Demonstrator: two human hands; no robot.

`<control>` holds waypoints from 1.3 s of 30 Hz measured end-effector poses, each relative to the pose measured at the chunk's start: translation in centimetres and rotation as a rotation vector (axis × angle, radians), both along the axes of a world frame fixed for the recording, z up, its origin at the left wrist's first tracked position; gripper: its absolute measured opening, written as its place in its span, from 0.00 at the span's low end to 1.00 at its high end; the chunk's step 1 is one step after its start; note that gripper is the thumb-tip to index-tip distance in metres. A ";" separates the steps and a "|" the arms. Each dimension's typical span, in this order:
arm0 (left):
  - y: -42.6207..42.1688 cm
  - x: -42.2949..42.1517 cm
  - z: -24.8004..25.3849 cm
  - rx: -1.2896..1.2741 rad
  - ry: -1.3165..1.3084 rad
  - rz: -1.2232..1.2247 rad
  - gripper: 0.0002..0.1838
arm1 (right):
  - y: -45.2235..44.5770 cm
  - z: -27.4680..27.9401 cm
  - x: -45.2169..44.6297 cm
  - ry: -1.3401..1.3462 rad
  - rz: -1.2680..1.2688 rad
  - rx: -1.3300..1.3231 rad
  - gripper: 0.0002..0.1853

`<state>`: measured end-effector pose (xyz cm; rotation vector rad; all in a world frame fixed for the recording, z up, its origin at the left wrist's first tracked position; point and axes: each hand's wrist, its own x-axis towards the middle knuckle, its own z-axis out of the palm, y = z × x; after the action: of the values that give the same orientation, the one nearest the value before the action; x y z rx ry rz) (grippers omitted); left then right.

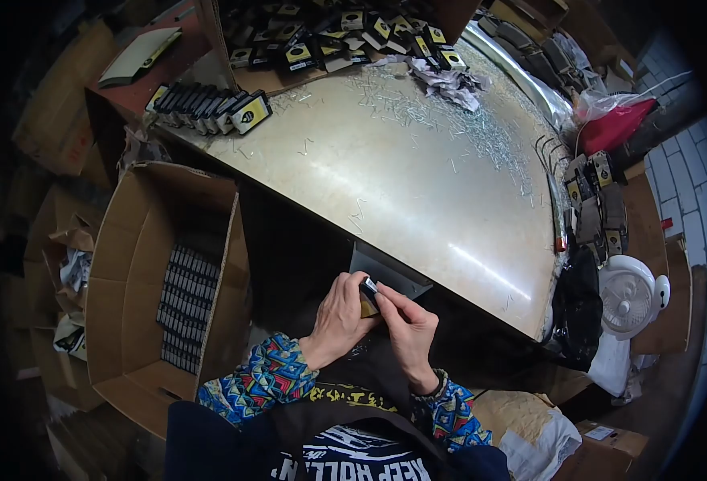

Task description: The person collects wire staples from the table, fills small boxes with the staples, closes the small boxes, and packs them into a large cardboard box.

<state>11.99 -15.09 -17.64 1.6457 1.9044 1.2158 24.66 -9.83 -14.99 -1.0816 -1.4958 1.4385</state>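
The left hand [339,314] and the right hand [409,329] meet in front of the person's body, both closed around a small black-and-yellow box [367,301]. The left hand wraps its side; the right hand's thumb and fingers pinch near its upper end, where a whitish patch shows. The small black-and-yellow box is held just off the near edge of the table [417,184], over the dark gap below it.

Thin, bent metal pieces [490,136] lie scattered over the table, thickest toward its far right part, with a crumpled paper [449,84] among them. At the table's far left corner, a row of similar boxes [209,109] leans together. Beyond the far edge, a heap of black-and-yellow boxes [329,36] fills an open carton.

To the left of the hands, an open cardboard box [129,280] holds neat rows of dark packs [185,309]. A white fan [626,298] stands right of the table, near a black plastic bag [575,309].
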 end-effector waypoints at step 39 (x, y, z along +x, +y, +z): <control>5.7 -9.8 4.1 -0.057 0.051 0.028 0.38 | 3.6 0.2 0.6 -0.270 -0.004 0.682 0.14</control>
<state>2.22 -9.36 -13.57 1.6405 1.9807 1.1300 25.25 -6.25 -14.83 -0.8562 -1.9690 0.6870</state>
